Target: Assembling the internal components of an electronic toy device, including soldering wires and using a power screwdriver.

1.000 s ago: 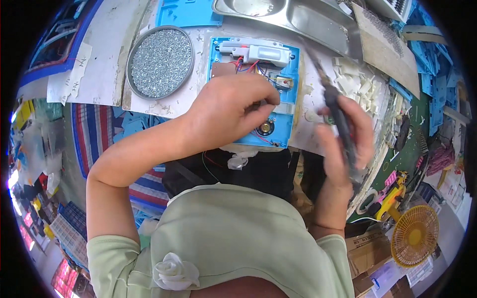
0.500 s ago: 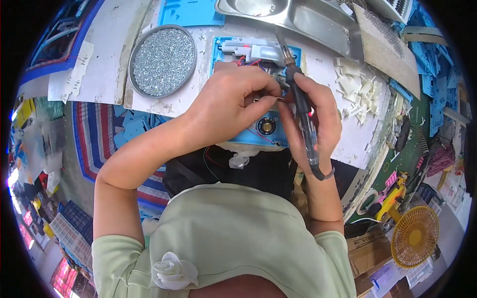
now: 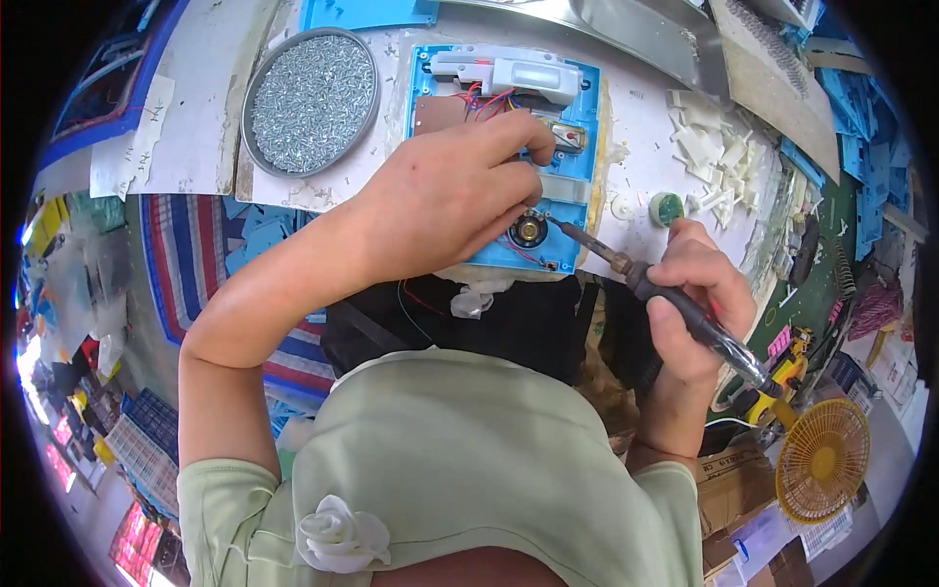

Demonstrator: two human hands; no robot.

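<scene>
A blue plastic casing lies on the bench, holding a grey plastic part, red and blue wires, a brown board and a small round speaker. My left hand rests over its middle, fingers curled in; whatever they pinch is hidden. With my right hand I grip a soldering iron by its dark handle, right of the casing. Its tip points left and reaches the speaker's edge; contact cannot be made out.
A round dish of small screws stands at left. White plastic pieces and a small green-topped round container are at right. A metal tray lies at the back. A yellow fan stands lower right.
My right hand has moved right and nearer, tilting the soldering iron from near upright to slanting, its tip now by the speaker. My left hand has shifted slightly, away from the right fingers.
</scene>
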